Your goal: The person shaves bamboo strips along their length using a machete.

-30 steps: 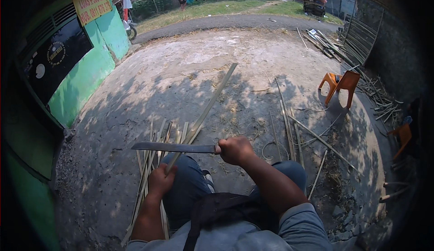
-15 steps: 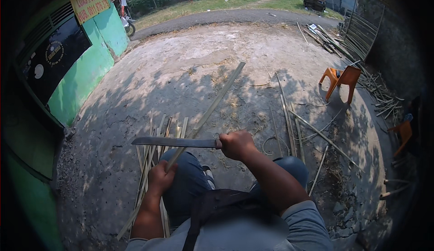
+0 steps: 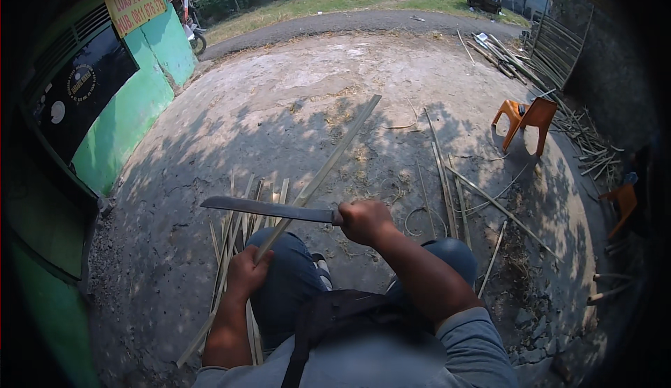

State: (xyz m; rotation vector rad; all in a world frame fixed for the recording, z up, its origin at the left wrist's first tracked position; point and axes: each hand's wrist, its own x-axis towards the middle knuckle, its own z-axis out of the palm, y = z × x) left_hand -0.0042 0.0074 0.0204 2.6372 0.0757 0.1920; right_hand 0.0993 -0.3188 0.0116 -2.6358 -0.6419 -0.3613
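My left hand (image 3: 248, 269) is closed round the lower end of a long bamboo strip (image 3: 338, 152), which slants up and away to the right in front of my knees. In my right hand (image 3: 366, 221) is the handle of a machete (image 3: 269, 209), its long dark blade pointing left. The blade lies across the strip a little above my left fist. Beside my left leg, under and around the left forearm, lies a bundle of bamboo strips (image 3: 222, 266), partly hidden by the arm.
Loose bamboo strips (image 3: 443, 178) lie on the ground to the right. An orange plastic chair (image 3: 529, 124) stands beyond them, near a bamboo pile (image 3: 590, 140) by the wall. A green building (image 3: 133, 119) borders the left. A road (image 3: 314, 30) crosses the far side, with people beyond.
The machete's tip has tilted up slightly, while the blade stays across the strip. Both hands keep their grip and have barely moved.
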